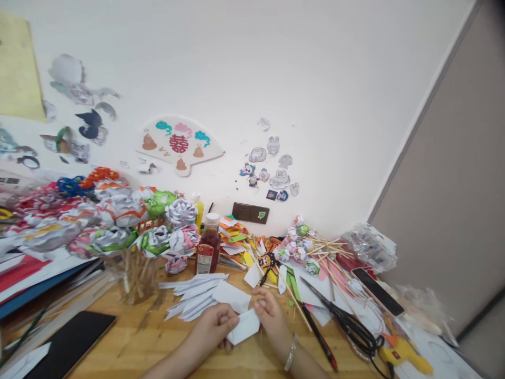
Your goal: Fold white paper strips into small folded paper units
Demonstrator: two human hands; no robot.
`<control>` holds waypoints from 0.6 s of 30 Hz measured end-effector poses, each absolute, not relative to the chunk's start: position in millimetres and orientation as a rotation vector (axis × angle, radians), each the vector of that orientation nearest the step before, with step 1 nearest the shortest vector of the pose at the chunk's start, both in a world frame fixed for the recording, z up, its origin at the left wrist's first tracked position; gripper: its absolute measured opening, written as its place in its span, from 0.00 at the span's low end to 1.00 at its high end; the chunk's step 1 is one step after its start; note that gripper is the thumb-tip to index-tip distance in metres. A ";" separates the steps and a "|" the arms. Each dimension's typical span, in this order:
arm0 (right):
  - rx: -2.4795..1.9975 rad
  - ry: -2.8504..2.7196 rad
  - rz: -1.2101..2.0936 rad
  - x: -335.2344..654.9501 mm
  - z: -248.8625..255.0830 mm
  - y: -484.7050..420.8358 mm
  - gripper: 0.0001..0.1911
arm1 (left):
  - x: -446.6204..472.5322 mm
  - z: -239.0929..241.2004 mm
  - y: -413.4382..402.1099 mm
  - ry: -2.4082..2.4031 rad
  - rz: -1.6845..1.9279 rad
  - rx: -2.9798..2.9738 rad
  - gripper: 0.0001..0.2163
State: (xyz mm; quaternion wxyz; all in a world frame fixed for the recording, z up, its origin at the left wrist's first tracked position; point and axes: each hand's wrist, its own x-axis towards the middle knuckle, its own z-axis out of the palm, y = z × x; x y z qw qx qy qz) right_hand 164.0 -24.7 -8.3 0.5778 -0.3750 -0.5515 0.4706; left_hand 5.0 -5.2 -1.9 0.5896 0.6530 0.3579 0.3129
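Note:
Between my two hands is a small piece of white paper (245,327), held above the wooden table. My left hand (215,325) pinches its left edge with thumb and fingers. On the other side my right hand (272,316), with a bracelet at the wrist, grips the upper right edge. Just behind lies another white paper sheet (232,296). To its left a stack of folded white paper strips (193,296) is fanned out on the table. Right of my right hand lie a dark pen (320,337) and black-handled scissors (351,326).
Paper flowers on sticks (122,210) stand in a clear container (134,279) at the left. Behind the strips stands a red sauce bottle (208,247). A dark tablet-like slab (73,342), a phone (377,291) and a yellow glue gun (406,355) lie around the table.

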 end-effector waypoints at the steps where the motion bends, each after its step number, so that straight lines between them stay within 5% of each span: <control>1: -0.889 -1.285 1.091 165.8 -7.2 -24.0 0.11 | 4.8 -2.4 -4.8 0.841 0.730 1.516 0.16; 18: -0.949 -1.361 0.965 170.6 -4.0 -24.8 0.09 | 5.2 0.4 -7.4 0.885 0.743 1.521 0.14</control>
